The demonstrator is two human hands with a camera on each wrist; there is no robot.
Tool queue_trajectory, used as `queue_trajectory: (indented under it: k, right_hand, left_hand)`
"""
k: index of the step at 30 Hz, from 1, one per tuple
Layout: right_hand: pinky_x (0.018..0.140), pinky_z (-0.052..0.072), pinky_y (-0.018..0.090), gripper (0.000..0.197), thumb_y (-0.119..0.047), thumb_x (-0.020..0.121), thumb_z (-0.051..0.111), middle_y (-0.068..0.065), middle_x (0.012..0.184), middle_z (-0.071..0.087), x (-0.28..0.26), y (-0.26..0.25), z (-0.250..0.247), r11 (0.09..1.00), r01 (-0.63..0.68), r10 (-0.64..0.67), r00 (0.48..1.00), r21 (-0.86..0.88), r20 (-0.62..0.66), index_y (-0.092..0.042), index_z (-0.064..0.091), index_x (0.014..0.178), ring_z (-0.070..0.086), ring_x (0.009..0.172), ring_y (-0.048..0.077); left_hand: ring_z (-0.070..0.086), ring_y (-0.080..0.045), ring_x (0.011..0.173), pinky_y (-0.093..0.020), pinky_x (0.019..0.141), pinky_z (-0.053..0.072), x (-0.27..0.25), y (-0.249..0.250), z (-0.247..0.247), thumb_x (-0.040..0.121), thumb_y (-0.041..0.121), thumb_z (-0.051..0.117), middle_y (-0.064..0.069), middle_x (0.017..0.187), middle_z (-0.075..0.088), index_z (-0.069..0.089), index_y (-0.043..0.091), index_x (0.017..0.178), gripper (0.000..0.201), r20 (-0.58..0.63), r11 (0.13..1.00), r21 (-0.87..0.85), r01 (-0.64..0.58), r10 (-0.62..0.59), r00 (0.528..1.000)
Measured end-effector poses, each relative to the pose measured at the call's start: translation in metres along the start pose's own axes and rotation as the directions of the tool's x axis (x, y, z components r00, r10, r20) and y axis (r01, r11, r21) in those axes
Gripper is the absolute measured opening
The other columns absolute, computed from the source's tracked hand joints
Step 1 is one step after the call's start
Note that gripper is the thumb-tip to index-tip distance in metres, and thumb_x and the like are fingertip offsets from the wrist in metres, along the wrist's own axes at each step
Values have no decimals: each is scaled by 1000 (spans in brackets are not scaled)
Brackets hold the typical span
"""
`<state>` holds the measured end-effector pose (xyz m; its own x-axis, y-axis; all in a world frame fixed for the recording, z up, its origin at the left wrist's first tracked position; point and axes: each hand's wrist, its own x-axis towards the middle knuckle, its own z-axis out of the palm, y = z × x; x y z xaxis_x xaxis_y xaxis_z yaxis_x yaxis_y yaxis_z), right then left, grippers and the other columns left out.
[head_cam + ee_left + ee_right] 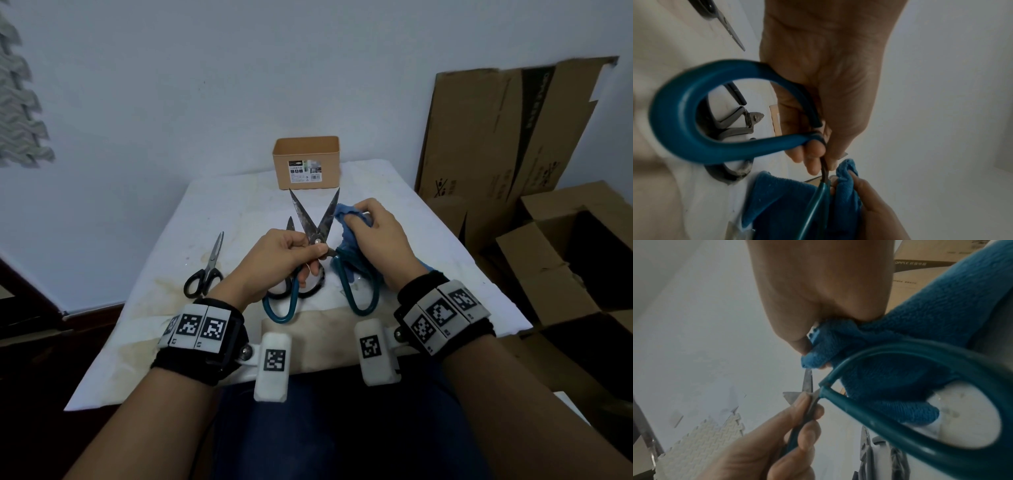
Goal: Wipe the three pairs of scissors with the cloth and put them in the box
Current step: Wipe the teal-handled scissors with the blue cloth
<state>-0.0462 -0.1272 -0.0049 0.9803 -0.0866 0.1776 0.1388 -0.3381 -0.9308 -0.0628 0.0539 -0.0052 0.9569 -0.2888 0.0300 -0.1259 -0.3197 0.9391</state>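
My left hand grips the teal-handled scissors near the pivot, holding them above the table with the rusty blades spread wide and pointing away. Its fingers curl round one teal loop. My right hand holds the bunched blue cloth beside the right blade; the cloth hangs through the other loop. Small black-handled scissors lie at the left. A third black-handled pair lies under my left hand, mostly hidden. The orange box stands open at the table's far edge.
The table wears a stained white cover. Flattened and open cardboard boxes crowd the right side against the wall. My lap is at the table's near edge.
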Motion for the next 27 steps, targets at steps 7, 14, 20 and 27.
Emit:
queue_trajectory:
  k: [7,14,20,27]
  right_hand:
    - [71,50,27,22,-32,90,65,3,89,68,-4,0,3,995,93,-91,993,-24,81,-10,64,93,60,81,13]
    - [70,51,32,24,-31,87,70,8,86,66,-1,1,8,999,36,-35,998,-26,55,-9,61,88,63,80,20]
    - [68,51,41,29,-29,87,69,13,74,59,0,2,8,999,38,-39,998,18,49,-4,58,78,56,71,21]
    - [63,39,31,31,-28,94,60,11,75,58,3,1,9,990,94,-89,995,-106,50,2,59,85,50,70,17]
  left_hand:
    - [53,-25,55,-38,64,49,2,2,3,94,26,68,-19,70,69,67,-2,74,35,-29,1000,18,-1,1,1000]
    - [56,-21,54,-33,62,50,5,5,4,92,31,70,-23,79,72,69,-3,83,35,-26,996,90,-12,14,1000]
    - [55,-14,45,-22,56,47,6,8,6,91,22,72,-10,67,72,69,-2,81,26,-62,984,166,-58,69,996]
    - [52,-12,43,-18,51,45,5,12,9,92,18,71,-3,60,66,68,8,75,20,-65,986,154,-70,81,995]
